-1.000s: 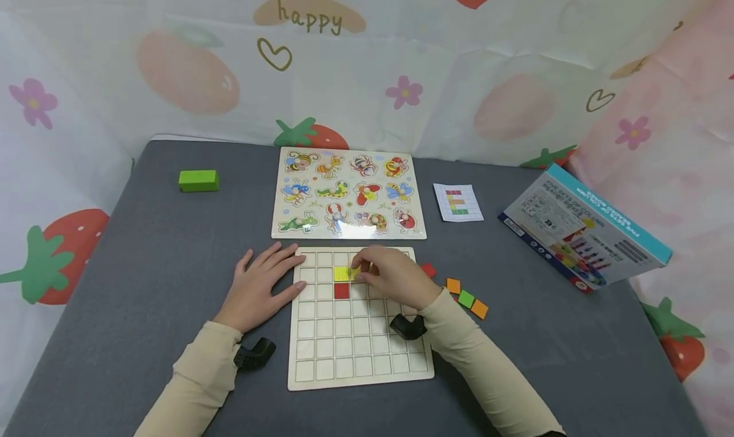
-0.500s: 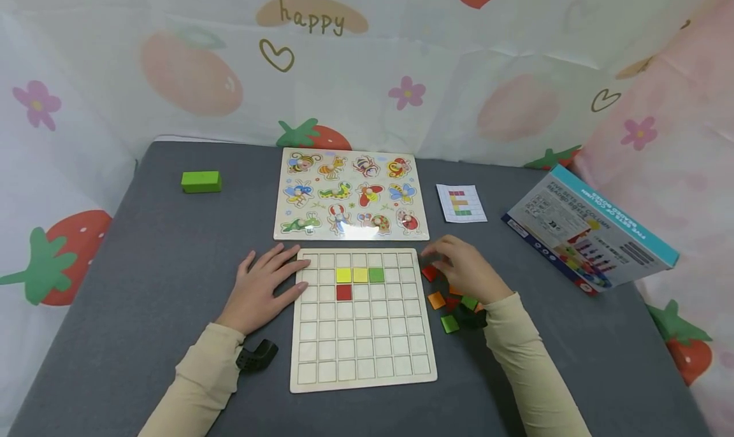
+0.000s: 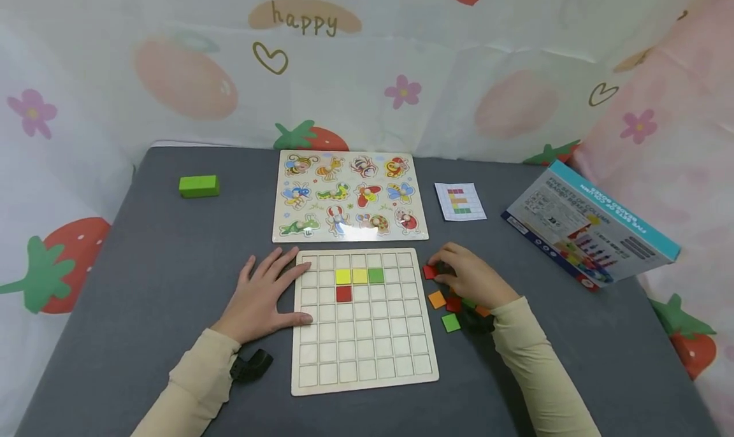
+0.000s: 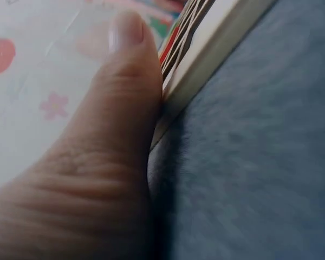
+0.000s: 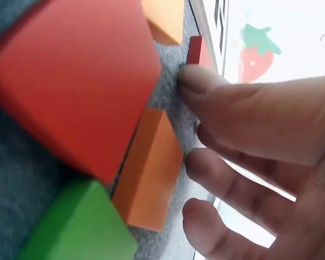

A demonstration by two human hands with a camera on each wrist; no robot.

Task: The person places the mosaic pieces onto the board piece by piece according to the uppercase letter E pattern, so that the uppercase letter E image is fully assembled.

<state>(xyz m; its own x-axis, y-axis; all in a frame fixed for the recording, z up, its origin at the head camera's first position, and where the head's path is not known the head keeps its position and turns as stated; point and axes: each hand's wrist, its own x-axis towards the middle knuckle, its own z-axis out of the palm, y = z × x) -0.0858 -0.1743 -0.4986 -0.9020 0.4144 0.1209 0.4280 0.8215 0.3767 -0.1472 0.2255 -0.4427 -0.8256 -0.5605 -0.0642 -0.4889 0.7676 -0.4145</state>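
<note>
The right hand (image 3: pixel 470 279) rests on the grey table, just off the right edge of the square wooden grid board (image 3: pixel 362 373), fingers loosely curled over loose square tiles; its fingertips touch the small red square tile (image 3: pixel 429 272) at the pile's far end, not clearly gripped. The left hand (image 3: pixel 265 297) lies flat, fingers spread, touching the board's left edge. The board's cells hold two yellow tiles (image 3: pixel 352 276), one green tile (image 3: pixel 376 275) and one red tile (image 3: pixel 343 293).
</note>
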